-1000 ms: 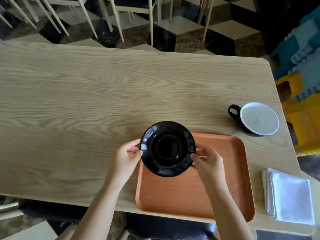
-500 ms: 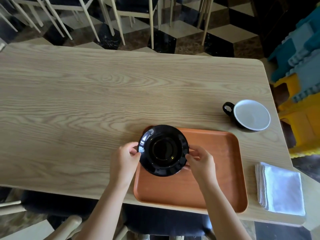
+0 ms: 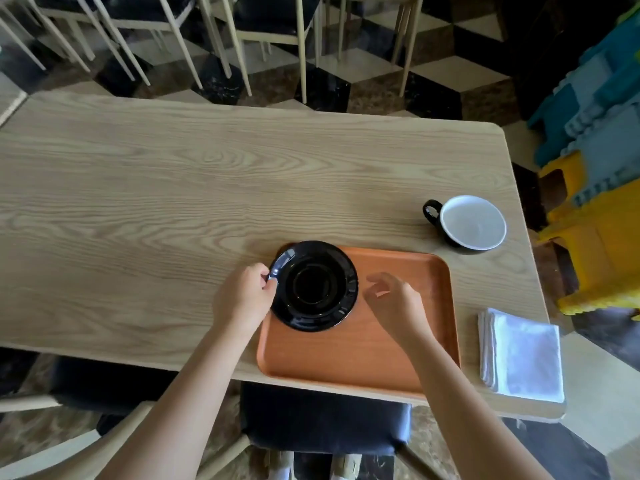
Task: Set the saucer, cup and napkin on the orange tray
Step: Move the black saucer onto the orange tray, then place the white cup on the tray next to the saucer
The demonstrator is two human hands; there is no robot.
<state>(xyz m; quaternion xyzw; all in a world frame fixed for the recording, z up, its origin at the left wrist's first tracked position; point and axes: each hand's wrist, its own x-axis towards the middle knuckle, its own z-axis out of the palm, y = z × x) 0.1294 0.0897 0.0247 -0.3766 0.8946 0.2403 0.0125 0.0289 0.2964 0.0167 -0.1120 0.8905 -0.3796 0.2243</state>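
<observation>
Left hand (image 3: 244, 299) is still pinching the rim of our glossy black saucer (image 3: 313, 285), which sits on the far-left corner of the smooth orange tray (image 3: 398, 355). Right hand (image 3: 394, 303) has let go since a second ago, fingers loose. Grainy wooden bench (image 3: 156, 202) underneath.

Saucers: one (image 3: 313, 285)
Cups: one (image 3: 469, 223)
Trays: one (image 3: 398, 355)
Napkin stacks: one (image 3: 521, 355)
Hands: two, left (image 3: 244, 299) and right (image 3: 394, 304)
Tables: one (image 3: 156, 202)
</observation>
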